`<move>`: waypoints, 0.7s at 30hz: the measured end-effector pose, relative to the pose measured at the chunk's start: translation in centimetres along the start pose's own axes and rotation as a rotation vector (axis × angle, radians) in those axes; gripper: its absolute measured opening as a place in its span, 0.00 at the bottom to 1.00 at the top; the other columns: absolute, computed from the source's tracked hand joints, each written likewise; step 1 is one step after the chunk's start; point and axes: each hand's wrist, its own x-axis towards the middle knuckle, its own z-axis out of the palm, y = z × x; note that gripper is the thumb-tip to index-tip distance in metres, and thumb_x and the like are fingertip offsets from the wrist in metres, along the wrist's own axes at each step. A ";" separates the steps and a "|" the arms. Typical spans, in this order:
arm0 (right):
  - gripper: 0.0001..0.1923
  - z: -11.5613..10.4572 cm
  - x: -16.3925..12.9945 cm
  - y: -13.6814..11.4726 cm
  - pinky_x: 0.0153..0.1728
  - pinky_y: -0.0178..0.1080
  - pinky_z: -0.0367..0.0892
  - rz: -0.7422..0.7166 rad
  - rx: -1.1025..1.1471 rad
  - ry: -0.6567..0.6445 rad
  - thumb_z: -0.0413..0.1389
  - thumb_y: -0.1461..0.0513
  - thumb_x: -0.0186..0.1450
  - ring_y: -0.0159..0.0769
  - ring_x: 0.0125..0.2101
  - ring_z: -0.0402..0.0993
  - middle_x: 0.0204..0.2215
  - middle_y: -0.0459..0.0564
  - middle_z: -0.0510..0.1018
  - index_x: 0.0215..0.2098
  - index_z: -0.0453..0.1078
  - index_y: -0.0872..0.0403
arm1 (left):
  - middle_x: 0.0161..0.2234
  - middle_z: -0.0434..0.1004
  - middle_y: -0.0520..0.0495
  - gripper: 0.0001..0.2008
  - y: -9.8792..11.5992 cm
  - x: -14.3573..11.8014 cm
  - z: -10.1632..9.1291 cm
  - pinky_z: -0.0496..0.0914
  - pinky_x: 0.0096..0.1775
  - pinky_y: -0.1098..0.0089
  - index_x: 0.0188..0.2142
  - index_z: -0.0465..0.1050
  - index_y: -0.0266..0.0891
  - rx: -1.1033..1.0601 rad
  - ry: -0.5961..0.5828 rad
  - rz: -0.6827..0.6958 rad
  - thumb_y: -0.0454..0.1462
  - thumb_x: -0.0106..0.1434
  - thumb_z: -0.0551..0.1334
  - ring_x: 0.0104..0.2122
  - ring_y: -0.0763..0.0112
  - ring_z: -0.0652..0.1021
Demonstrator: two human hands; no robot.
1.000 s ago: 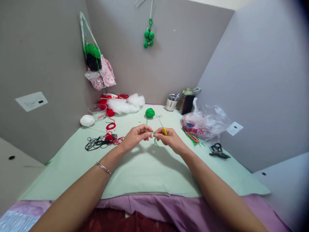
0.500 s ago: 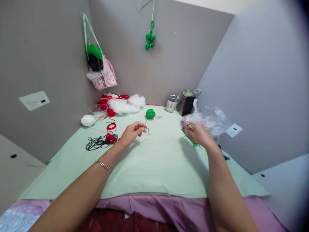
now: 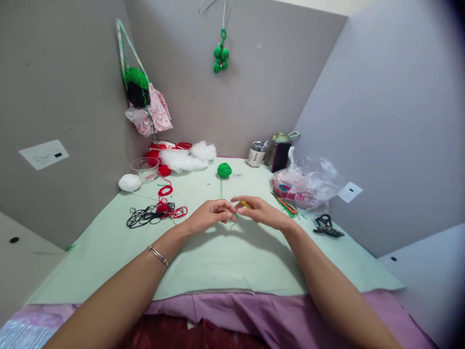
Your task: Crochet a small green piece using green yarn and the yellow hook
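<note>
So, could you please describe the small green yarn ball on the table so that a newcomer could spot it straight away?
Start at the pale green table cover and look to its far middle, just beyond the left hand and right hand. The green yarn ball sits there alone, right of the white stuffing, with a strand running toward the hands. The other green balls hang on the wall.

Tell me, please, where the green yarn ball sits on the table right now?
In the head view the green yarn ball lies at the table's far centre, beyond both hands, right of the white stuffing and left of the tin.
</note>
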 end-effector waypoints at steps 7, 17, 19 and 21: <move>0.30 -0.4 2.6 1.2 0.19 0.33 0.54 -0.006 0.034 0.015 0.52 0.41 0.69 0.25 0.18 0.52 0.30 0.49 0.80 0.46 0.79 0.57 | 0.32 0.86 0.44 0.14 1.7 -1.1 -1.2 0.71 0.35 0.66 0.38 0.83 0.41 -0.053 -0.295 -0.101 0.47 0.59 0.75 0.26 0.70 0.75; 0.20 -1.5 14.6 1.7 0.52 0.54 0.78 0.226 -0.255 0.437 0.61 0.55 0.73 0.46 0.53 0.78 0.58 0.56 0.77 0.60 0.71 0.54 | 0.35 0.85 0.44 0.15 -0.7 0.1 -1.0 0.71 0.35 0.67 0.38 0.83 0.40 -0.042 -0.055 -0.105 0.48 0.59 0.74 0.27 0.70 0.76; 0.20 -0.5 15.7 1.7 0.52 0.53 0.78 0.259 -0.265 0.416 0.61 0.55 0.73 0.46 0.53 0.79 0.58 0.56 0.77 0.60 0.71 0.54 | 0.35 0.84 0.45 0.13 -1.2 0.3 -1.4 0.73 0.36 0.67 0.39 0.82 0.39 -0.039 0.054 -0.100 0.46 0.62 0.73 0.28 0.71 0.77; 0.20 0.3 16.0 1.7 0.52 0.53 0.78 0.273 -0.252 0.386 0.61 0.55 0.73 0.46 0.52 0.79 0.58 0.56 0.77 0.60 0.71 0.54 | 0.39 0.83 0.45 0.13 -1.9 0.7 -2.0 0.76 0.39 0.65 0.44 0.80 0.38 -0.031 0.169 -0.099 0.45 0.66 0.71 0.33 0.68 0.80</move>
